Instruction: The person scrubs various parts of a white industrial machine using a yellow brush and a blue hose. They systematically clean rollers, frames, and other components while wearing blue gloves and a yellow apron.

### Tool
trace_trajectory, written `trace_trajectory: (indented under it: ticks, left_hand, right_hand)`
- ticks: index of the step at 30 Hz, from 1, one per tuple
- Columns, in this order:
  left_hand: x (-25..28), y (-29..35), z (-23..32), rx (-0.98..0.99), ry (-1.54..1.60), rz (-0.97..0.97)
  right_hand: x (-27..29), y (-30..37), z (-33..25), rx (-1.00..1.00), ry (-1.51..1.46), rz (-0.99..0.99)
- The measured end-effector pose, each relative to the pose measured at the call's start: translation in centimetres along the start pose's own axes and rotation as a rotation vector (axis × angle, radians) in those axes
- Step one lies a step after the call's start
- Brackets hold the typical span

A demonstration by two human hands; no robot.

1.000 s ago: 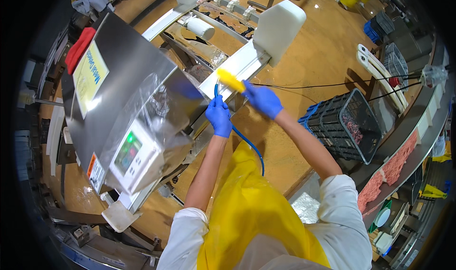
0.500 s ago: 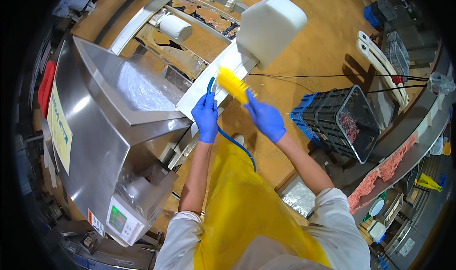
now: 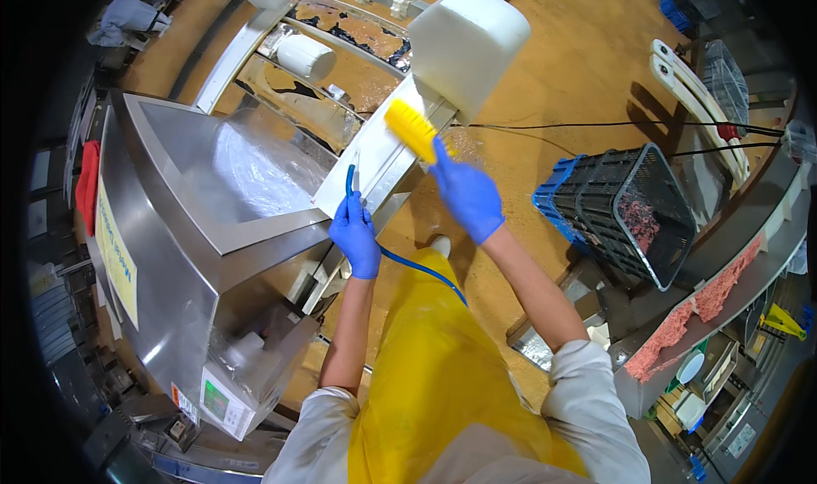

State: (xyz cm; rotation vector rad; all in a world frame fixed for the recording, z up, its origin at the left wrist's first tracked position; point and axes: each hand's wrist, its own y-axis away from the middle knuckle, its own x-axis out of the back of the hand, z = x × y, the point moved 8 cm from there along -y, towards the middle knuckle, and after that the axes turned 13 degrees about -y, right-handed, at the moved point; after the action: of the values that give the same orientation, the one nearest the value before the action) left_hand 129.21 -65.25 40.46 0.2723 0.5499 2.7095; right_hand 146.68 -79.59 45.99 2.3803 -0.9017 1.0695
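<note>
My left hand, in a blue glove, is closed around a thin blue hose near its end. The hose's open end points up at a white frame rail, and the rest trails down across my yellow apron. In my right hand, also gloved in blue, is a yellow scrubbing brush. Its head lies over the rail, just below a white block-shaped cover; I cannot tell whether the bristles touch. The glove hides most of the brush's handle.
On the left stands a steel machine housing with clear plastic film in its opening. A black crate with minced meat inside stands on the right, near a curved ledge bearing pink meat. Black cables cross behind the crate.
The brush has moved slightly down and left along the rail. My left hand with the hose has dropped a little lower. The whole view has also shifted slightly.
</note>
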Motion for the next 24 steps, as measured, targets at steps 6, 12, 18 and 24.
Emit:
trace_trajectory:
  ticks: [6,12,18,24]
  left_hand:
    - [-0.4,0.7,-1.4,0.005,-0.022,-0.003]
    - [-3.3,2.8,-2.9,-0.088,-0.115,-0.085]
    - [-5.3,4.2,-0.3,-0.228,-0.148,0.011]
    - [-8.3,6.9,1.3,-0.254,-0.129,0.116]
  right_hand:
    - [0.0,-0.8,1.1,0.003,-0.105,0.055]
    - [-1.8,6.0,7.4,-0.03,-0.3,-0.033]
    - [1.3,6.9,11.4,-0.067,-0.389,0.033]
    - [0.4,2.6,13.0,0.011,-0.422,0.038]
